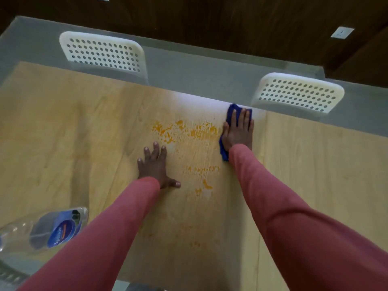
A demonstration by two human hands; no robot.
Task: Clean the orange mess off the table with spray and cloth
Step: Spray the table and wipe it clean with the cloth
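Pale wood-grain table (63,143) fills most of the view, with a frosted glass-like border along its far edge at 12 o'clock. Dark brown wall or floor beyond, carrying a white wall socket (342,32) at 1 o'clock.

Two white perforated chair backs stand against the far edge: left chair (102,52) at 11 o'clock, right chair (298,92) at 2 o'clock.

Orange mess (189,131) lies at table centre, thickest in a band toward 12 o'clock, with thinner streaks and specks trailing toward 6 o'clock.

Right hand (238,131) lies flat, fingers straight and together, pressing a blue cloth (232,111) onto the table at the 3 o'clock edge of the mess; cloth shows past the fingertips and beside the wrist. Left hand (155,164) rests palm-down on bare wood at the mess's 8 o'clock side, fingers spread wide, holding nothing. Both arms in red-pink sleeves.

Clear spray bottle (54,229) with a blue label sits at 8 o'clock, apart from both hands.
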